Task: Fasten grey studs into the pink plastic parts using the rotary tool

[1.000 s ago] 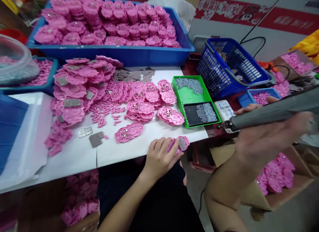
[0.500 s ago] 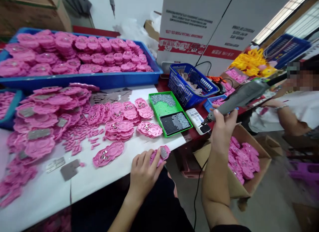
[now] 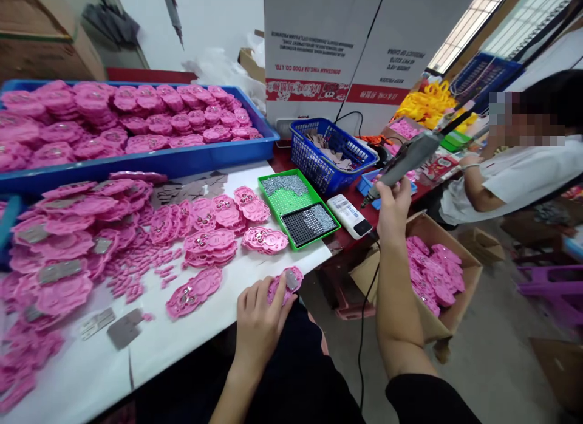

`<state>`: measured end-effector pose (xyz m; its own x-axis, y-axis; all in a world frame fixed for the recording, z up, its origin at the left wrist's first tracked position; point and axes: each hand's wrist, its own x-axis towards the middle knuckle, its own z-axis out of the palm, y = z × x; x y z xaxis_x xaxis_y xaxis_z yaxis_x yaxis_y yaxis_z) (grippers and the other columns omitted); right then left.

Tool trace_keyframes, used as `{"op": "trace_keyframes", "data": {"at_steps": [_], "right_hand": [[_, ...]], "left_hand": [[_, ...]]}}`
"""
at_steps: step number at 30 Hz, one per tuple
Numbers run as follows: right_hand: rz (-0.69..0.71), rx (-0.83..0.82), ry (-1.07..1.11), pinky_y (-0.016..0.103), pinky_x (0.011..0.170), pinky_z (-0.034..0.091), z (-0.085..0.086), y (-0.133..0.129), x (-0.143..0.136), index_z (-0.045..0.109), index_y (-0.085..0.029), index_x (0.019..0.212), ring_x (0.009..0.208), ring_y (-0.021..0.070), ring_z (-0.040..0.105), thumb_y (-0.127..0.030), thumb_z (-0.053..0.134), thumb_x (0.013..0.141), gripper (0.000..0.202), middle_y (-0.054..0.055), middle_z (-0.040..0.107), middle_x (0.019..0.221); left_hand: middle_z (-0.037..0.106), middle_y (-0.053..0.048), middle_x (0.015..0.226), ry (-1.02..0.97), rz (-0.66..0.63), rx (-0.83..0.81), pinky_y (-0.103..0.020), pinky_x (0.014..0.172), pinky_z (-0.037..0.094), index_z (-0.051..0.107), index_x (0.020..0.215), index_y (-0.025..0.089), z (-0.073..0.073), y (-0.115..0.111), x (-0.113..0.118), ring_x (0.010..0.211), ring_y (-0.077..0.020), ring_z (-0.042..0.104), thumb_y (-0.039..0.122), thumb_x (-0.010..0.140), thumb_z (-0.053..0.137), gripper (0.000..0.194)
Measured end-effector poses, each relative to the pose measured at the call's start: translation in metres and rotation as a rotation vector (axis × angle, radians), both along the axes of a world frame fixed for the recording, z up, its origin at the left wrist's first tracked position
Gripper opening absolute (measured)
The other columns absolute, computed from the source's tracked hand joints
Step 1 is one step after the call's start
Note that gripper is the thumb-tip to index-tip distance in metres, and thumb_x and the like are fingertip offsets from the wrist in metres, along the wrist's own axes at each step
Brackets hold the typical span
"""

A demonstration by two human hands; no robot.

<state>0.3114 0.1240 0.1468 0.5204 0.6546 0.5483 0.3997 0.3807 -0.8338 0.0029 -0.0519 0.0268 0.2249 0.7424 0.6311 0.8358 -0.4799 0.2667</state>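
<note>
Pink plastic fills most of the head view. The left hand lies on the white table at its near edge, fingers curled and pinching a pink plate with a small grey metal tab on it; the plate sticks out past the fingertips toward two o'clock. The right hand, raised at about two o'clock from the left one, has its fingers wrapped tight around a grey electric screwdriver, whose tip points down toward eight o'clock and whose body rises toward two o'clock. A black cord hangs beside the right forearm.

At ten o'clock from the left hand lies a single pink plate, and further on lie loose piles of more. A green tray holding small silver screws sits at twelve o'clock, with a white remote-like device just beside it. A blue basket stands behind the tray, and a long blue bin stacked with pink plates lies at eleven o'clock. A cardboard box with more pink plates stands below the right hand. Another person in a white top sits at three o'clock.
</note>
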Motion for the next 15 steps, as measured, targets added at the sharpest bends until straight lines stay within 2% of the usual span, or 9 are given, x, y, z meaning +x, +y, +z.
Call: {"op": "trace_keyframes", "data": {"at_steps": [6, 11, 15], "right_hand": [[-0.016, 0.011, -0.01, 0.034, 0.083, 0.053, -0.011, 0.013, 0.019, 0.055, -0.023, 0.113, 0.08, 0.014, 0.061, -0.023, 0.07, 0.077, 0.039, -0.003, 0.064, 0.089], [-0.061, 0.048, 0.031, 0.034, 0.088, 0.052, -0.018, 0.021, 0.022, 0.052, -0.023, 0.118, 0.083, 0.0127, 0.063, -0.007, 0.067, 0.078, 0.046, -0.001, 0.067, 0.091], [-0.085, 0.127, 0.07, 0.036, 0.094, 0.053, -0.017, 0.02, 0.017, 0.055, -0.024, 0.114, 0.091, 0.0143, 0.068, 0.005, 0.065, 0.075, 0.05, 0.002, 0.069, 0.1]], "left_hand": [[0.073, -0.018, 0.116, -0.06, -0.012, -0.003, -0.045, 0.092, 0.049, 0.069, 0.134, 0.017, -0.005, 0.0, -0.003, 0.104, -0.0311, 0.068, 0.032, 0.097, 0.073, 0.04], [0.073, -0.019, 0.12, -0.14, -0.035, -0.012, -0.048, 0.093, 0.054, 0.069, 0.129, 0.016, -0.011, 0.003, -0.004, 0.108, -0.0336, 0.069, 0.029, 0.094, 0.077, 0.039], [0.072, -0.017, 0.12, -0.357, -0.108, -0.038, -0.046, 0.094, 0.06, 0.064, 0.133, 0.019, -0.005, -0.008, -0.011, 0.113, -0.0308, 0.07, 0.028, 0.094, 0.077, 0.042]]}}
